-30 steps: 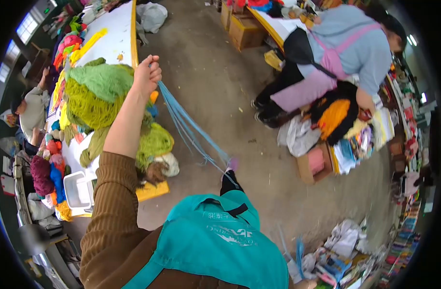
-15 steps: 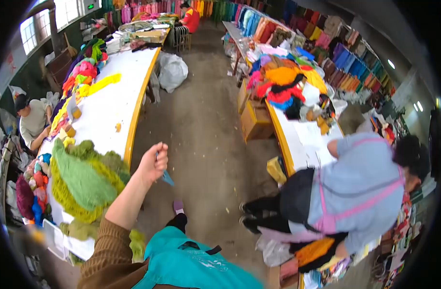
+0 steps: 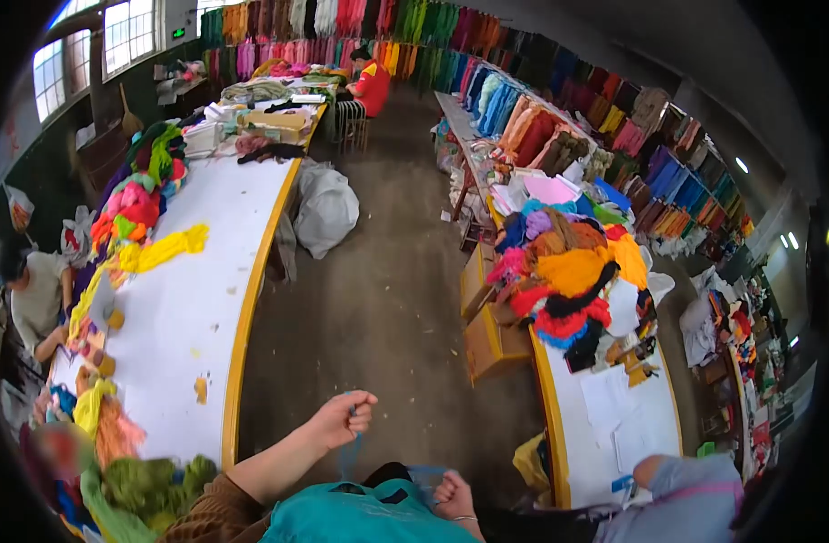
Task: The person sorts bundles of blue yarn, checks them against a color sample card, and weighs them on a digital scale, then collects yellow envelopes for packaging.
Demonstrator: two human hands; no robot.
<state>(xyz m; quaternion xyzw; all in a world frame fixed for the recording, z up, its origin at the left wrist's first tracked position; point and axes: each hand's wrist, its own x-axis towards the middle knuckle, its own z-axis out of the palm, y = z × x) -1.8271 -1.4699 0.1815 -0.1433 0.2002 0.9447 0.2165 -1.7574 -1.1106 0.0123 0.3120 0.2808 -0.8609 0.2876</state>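
Observation:
My left hand (image 3: 346,418) is closed in a fist in front of my body, over the gap between the two tables. A thin blue strand (image 3: 349,457) comes out of its fingers and hangs down toward my teal apron (image 3: 360,518). Lower and to the right, my right hand (image 3: 453,498) is closed too, close to the apron, with blue strand running up to its fingertips. Near my left forearm, a heap of green yarn (image 3: 147,489) lies on the near end of the left table.
The left white table (image 3: 175,299) carries yarn along its far side, where a person (image 3: 43,294) sits. On the right table (image 3: 568,434) are colourful yarn (image 3: 573,267) and papers. A person (image 3: 677,498) bends there beside me; cardboard boxes (image 3: 494,344) and a plastic bag (image 3: 326,208) stand on the floor.
My view has tilted up. My right hand has come into view at the blue strand, and my left hand appears lower. The person at right has slipped toward the bottom edge.

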